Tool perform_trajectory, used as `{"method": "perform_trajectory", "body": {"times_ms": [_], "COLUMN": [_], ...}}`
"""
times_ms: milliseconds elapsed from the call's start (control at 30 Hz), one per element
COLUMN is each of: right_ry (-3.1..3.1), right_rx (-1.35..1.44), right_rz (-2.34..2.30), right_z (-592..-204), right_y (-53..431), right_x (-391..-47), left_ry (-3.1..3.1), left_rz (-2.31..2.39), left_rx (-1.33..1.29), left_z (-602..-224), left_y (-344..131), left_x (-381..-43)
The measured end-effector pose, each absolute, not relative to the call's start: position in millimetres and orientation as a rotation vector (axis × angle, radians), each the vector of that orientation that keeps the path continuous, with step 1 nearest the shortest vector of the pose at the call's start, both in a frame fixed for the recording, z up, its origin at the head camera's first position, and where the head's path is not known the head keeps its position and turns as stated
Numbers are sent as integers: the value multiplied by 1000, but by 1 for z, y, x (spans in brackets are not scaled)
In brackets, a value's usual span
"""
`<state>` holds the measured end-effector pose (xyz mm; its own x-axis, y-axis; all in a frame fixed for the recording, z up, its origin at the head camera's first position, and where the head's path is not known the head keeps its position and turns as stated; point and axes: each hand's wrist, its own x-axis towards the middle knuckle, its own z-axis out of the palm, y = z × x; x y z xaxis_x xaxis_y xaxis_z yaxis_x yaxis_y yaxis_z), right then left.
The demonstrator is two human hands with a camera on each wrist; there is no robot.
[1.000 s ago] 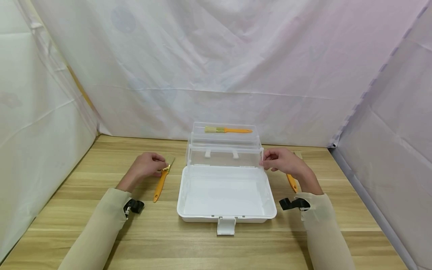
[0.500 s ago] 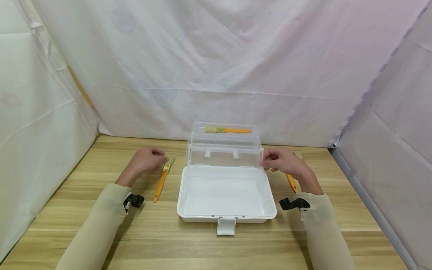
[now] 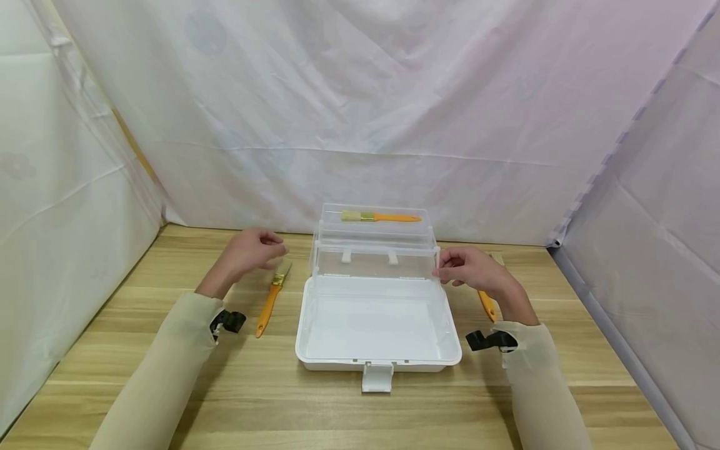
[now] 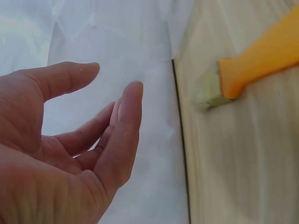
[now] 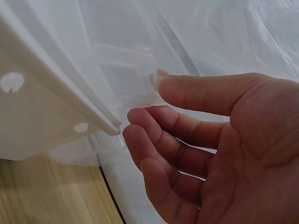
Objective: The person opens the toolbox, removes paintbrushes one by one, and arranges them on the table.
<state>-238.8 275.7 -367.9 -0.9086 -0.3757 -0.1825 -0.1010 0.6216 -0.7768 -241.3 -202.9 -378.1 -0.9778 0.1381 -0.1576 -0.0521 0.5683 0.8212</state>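
In the head view a white storage box (image 3: 378, 325) with a clear upper part (image 3: 374, 239) stands lidded back, its base facing up. One paintbrush (image 3: 396, 218) with an orange handle lies in the clear upper part. My right hand (image 3: 472, 270) pinches the clear plastic edge on the right side, thumb above and fingertips below in the right wrist view. My left hand (image 3: 247, 253) hovers beyond the bristle end of a second paintbrush (image 3: 268, 306), holding nothing. Its thumb and fingers stand apart in the left wrist view, where that paintbrush (image 4: 261, 56) lies on the wood.
A third paintbrush (image 3: 486, 304) lies right of the box, partly hidden by my right hand. The white latch (image 3: 377, 377) hangs down in front. White cloth (image 3: 360, 112) closes off the back and sides of the wooden table (image 3: 315, 412).
My left hand has come away from the left paintbrush, moving up and further back, while that paintbrush stays on the table. The right hand and box have kept still.
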Motion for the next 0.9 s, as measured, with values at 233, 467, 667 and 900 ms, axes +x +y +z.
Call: {"method": "perform_trajectory", "body": {"times_ms": [233, 467, 667, 900], "right_ry": [2514, 2518, 2517, 2518], "right_rx": [-392, -392, -390, -386], "right_rz": [-1188, -1192, -1199, -1197], "right_z": [-369, -369, -369, -368], "right_y": [276, 276, 276, 275], "right_x": [-239, -239, -238, -238], "left_ry": [2634, 2752, 2783, 2785], "left_rz": [1363, 1259, 1230, 1232], "left_rx": [152, 216, 288, 333], "left_z": [-361, -341, -330, -318], "left_y": [-195, -184, -172, -160], "left_x": [-246, -249, -252, -256]}}
